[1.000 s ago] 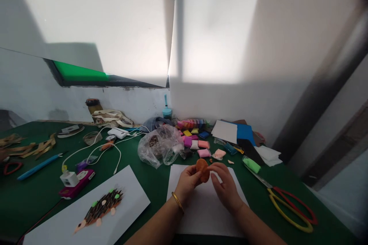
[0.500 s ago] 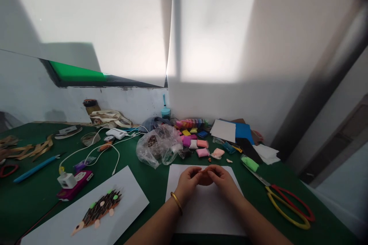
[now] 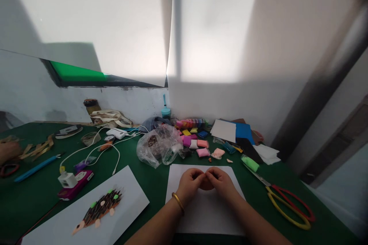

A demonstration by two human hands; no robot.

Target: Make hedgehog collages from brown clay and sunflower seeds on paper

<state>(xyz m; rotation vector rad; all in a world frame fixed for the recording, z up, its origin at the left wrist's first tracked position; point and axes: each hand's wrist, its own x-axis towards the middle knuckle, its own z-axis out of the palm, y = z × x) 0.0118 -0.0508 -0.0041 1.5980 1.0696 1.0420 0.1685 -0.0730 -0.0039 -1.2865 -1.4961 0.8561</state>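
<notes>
Both hands meet over a white sheet of paper (image 3: pixel 208 218) on the green table. My left hand (image 3: pixel 189 185), with a gold bangle at its wrist, pinches the left side of a flat brown-orange piece (image 3: pixel 206 185). On its other side, my right hand (image 3: pixel 221 183) grips the same piece between thumb and fingers. The fingertips nearly touch at its top and hide its upper edge. Small peach (image 3: pixel 229 160) and brown (image 3: pixel 210 160) bits lie just beyond the paper.
Left of my hands lies a sheet with a hedgehog figure (image 3: pixel 100 210). Colored clay packets (image 3: pixel 202 152) and a plastic bag (image 3: pixel 158 145) sit behind. Large scissors (image 3: pixel 290 206) lie right, a green packet (image 3: pixel 250 163) by their blades. Another person's hand (image 3: pixel 10 151) shows far left.
My fingertips have come closer together at the top of the brown-orange piece, covering more of it. Another person's hand has come further into view at the far left.
</notes>
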